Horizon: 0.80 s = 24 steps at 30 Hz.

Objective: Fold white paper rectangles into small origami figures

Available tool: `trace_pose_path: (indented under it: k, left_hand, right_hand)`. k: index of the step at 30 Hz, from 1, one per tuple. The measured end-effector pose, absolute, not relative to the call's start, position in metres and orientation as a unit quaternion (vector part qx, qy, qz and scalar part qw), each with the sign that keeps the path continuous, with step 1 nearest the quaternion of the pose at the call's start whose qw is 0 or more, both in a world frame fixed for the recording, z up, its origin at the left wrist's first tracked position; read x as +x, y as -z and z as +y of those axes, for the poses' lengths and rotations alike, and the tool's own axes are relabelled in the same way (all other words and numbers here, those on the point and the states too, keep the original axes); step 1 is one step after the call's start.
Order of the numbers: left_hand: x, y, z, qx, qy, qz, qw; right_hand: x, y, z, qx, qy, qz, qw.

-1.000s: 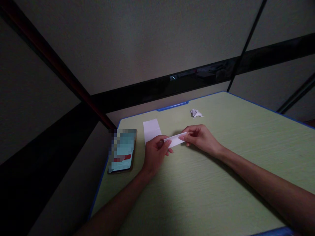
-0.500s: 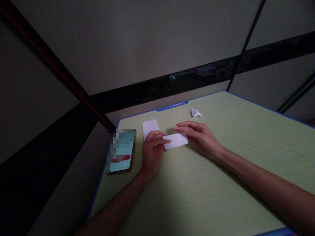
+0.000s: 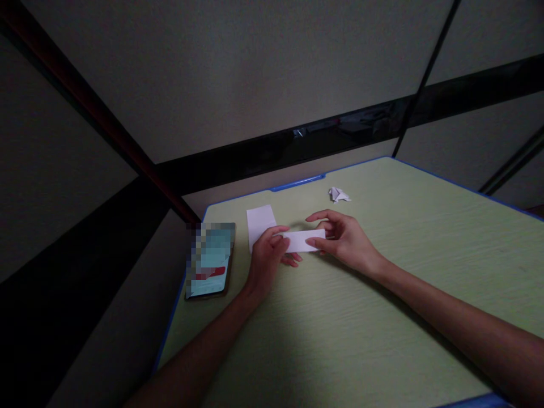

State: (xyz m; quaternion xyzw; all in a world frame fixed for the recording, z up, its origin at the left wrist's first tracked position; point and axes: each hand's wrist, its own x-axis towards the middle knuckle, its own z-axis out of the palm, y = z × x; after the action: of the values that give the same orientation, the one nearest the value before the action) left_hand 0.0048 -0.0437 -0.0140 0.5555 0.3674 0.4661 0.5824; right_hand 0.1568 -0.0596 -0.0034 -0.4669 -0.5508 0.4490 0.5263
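Note:
Between my two hands is a narrow white strip of paper [image 3: 299, 241], held level above the table. My left hand [image 3: 268, 255] grips its left end, thumb on the front face and some fingertips showing below. At the right end, my right hand [image 3: 345, 241] pinches the strip with its thumb on the front and fingers behind; its index finger stretches out above. Behind my left hand lies a white sheet of paper [image 3: 260, 220], partly covered by that hand. Farther back sits a small folded paper figure [image 3: 339, 195].
A phone [image 3: 212, 260] with a lit, partly blurred screen lies at the table's left edge. The pale green table [image 3: 382, 340] has a blue rim and a blue bar [image 3: 298, 183] at the back. A wall panel with a glossy black band [image 3: 263, 148] stands behind it.
My right thumb has come down onto the front of the paper strip, and my left thumb now presses its left end. The strip looks narrower and more level.

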Motion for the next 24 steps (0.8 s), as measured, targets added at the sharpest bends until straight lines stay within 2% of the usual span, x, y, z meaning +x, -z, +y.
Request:
trace_pose_path:
  k: [4, 14, 24]
  left_hand:
    - [0.0096, 0.0092, -0.046, 0.581, -0.416, 0.41, 0.567]
    - [0.0105, 0.009, -0.046, 0.576, -0.427, 0.43, 0.548]
    - [0.0085, 0.0092, -0.045, 0.589, -0.427, 0.437, 0.529]
  right_hand:
    - [0.1572, 0.0032, -0.0612, -0.475, -0.435, -0.561, 0.52]
    - [0.1578, 0.0043, -0.0591, -0.473, -0.435, -0.579, 0.503]
    - [0.1575, 0.0114, -0.0575, -0.435, -0.489, -0.584, 0.48]
